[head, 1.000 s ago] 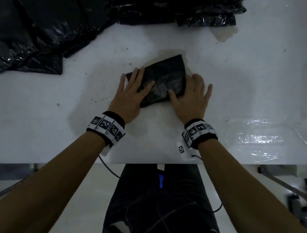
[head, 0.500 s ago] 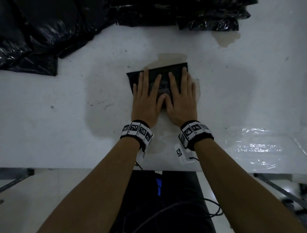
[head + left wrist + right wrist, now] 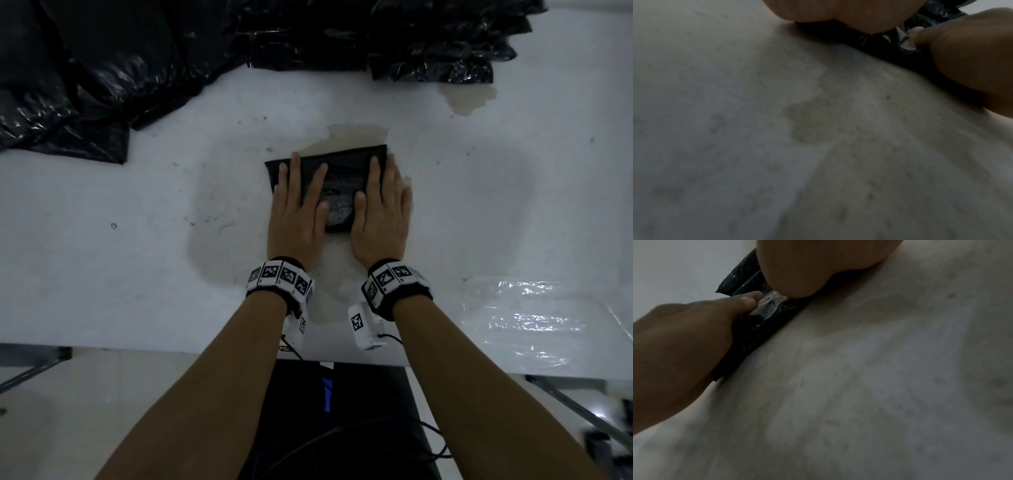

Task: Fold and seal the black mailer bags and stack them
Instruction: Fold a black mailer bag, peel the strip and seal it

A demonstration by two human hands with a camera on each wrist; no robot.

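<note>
A folded black mailer bag (image 3: pixel 342 178) lies flat on the white table (image 3: pixel 137 212), a little beyond its middle. My left hand (image 3: pixel 298 202) presses palm-down on the bag's left half with straight fingers. My right hand (image 3: pixel 382 202) presses flat on its right half. A strip of bag shows between the two hands. In the left wrist view the bag's near edge (image 3: pixel 869 42) runs under my palm. The right wrist view shows the bag's edge (image 3: pixel 756 331) with the left hand (image 3: pixel 684 345) lying on it.
A loose heap of black mailer bags (image 3: pixel 85 68) fills the far left of the table. A stack of folded black bags (image 3: pixel 438 44) sits at the far right. Clear plastic film (image 3: pixel 534 325) lies at the near right. Brown stains (image 3: pixel 469 99) mark the table.
Both hands turned straight and came together on the bag, then slid apart toward its left and right sides. The bag now lies square to the table edge.
</note>
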